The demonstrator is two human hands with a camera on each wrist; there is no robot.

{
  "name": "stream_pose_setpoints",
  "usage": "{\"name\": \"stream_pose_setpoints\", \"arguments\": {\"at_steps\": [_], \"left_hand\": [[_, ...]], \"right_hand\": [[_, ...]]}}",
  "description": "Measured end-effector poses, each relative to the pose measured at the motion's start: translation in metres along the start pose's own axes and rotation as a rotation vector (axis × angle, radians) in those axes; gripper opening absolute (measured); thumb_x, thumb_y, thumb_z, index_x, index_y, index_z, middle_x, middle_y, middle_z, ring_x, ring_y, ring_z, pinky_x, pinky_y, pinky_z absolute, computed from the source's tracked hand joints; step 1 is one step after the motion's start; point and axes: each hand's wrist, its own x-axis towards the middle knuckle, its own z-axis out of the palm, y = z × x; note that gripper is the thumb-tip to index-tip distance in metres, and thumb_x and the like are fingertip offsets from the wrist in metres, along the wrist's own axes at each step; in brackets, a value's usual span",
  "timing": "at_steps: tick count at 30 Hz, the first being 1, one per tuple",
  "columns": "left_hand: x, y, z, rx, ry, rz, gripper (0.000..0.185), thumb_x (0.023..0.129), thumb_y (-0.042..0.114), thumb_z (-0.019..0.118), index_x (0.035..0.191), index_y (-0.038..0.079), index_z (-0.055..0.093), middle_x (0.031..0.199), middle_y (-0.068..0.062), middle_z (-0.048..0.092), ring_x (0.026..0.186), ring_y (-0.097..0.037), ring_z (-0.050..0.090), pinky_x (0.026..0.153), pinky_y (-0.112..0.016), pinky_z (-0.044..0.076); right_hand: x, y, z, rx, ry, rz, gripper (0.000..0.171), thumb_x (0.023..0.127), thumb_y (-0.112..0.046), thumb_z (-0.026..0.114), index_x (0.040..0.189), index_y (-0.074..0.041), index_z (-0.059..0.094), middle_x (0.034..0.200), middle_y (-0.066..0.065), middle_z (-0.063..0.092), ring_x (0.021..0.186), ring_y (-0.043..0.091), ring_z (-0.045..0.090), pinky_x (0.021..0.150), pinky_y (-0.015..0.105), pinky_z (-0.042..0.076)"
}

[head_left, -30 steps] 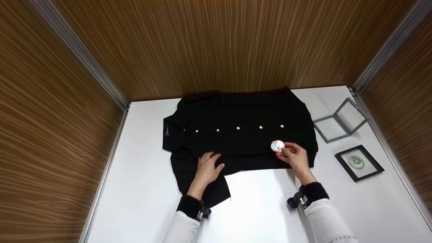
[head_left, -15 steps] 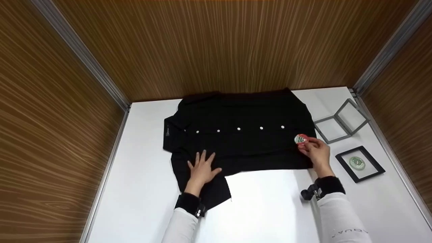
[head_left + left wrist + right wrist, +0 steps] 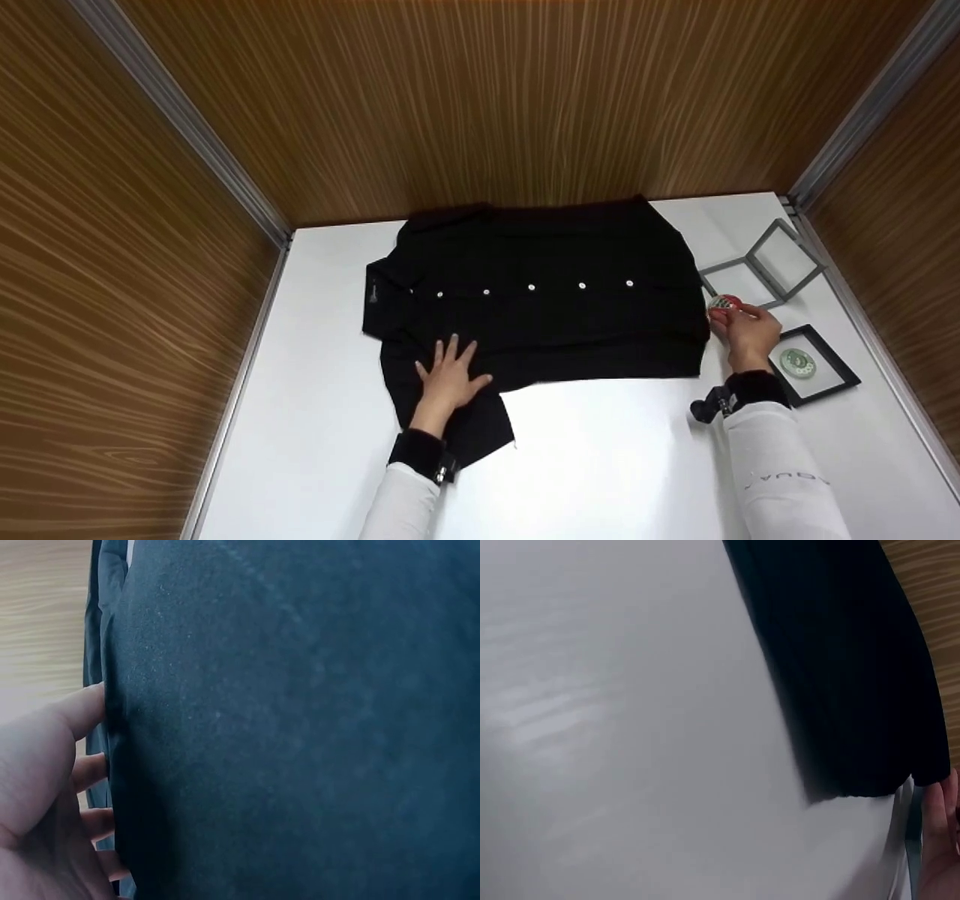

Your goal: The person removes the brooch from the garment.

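A black shirt with a row of white buttons lies spread on the white table. My left hand rests flat on its lower left part, fingers spread; in the left wrist view the left hand lies against the dark shirt. My right hand pinches a round red and white badge just past the shirt's right edge, over the near panel of a grey open frame case. The right wrist view shows bare table, the shirt's edge and a fingertip of the right hand.
A black frame case holding a green round badge lies at the right, beside my right wrist. Wood-grain walls with metal corner strips close the table in at the back and both sides.
My right hand has carried the badge from the shirt's lower right part rightward, off the shirt to the grey case. My left hand spread flat and stayed in place.
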Motion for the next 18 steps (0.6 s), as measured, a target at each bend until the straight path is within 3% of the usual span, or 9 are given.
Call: {"name": "stream_pose_setpoints", "arguments": {"at_steps": [8, 12, 18], "left_hand": [[-0.003, -0.008, -0.002, -0.012, 0.003, -0.01, 0.074, 0.09, 0.055, 0.063, 0.152, 0.024, 0.039, 0.161, -0.011, 0.019, 0.147, -0.039, 0.011, 0.104, -0.076, 0.011], [-0.005, -0.01, -0.002, -0.025, 0.001, -0.004, 0.073, 0.09, 0.053, 0.063, 0.152, 0.023, 0.039, 0.161, -0.012, 0.019, 0.147, -0.039, 0.01, 0.104, -0.076, 0.01], [-0.006, -0.01, -0.002, -0.024, 0.0, 0.0, 0.073, 0.09, 0.054, 0.064, 0.152, 0.023, 0.04, 0.161, -0.011, 0.019, 0.147, -0.038, 0.011, 0.104, -0.076, 0.011]], "right_hand": [[0.008, -0.011, 0.002, 0.201, -0.002, 0.125, 0.023, 0.093, 0.016, 0.051, 0.109, 0.002, 0.042, 0.064, 0.02, 0.067, 0.057, 0.026, 0.069, 0.053, 0.037, 0.058], [0.011, -0.018, 0.003, 0.238, 0.037, 0.156, 0.025, 0.092, 0.017, 0.05, 0.11, 0.001, 0.042, 0.062, 0.02, 0.065, 0.054, 0.027, 0.068, 0.049, 0.038, 0.057], [0.015, -0.025, 0.003, 0.224, 0.052, 0.129, 0.025, 0.092, 0.018, 0.047, 0.11, 0.003, 0.042, 0.06, 0.019, 0.063, 0.052, 0.026, 0.067, 0.048, 0.037, 0.057]]}}
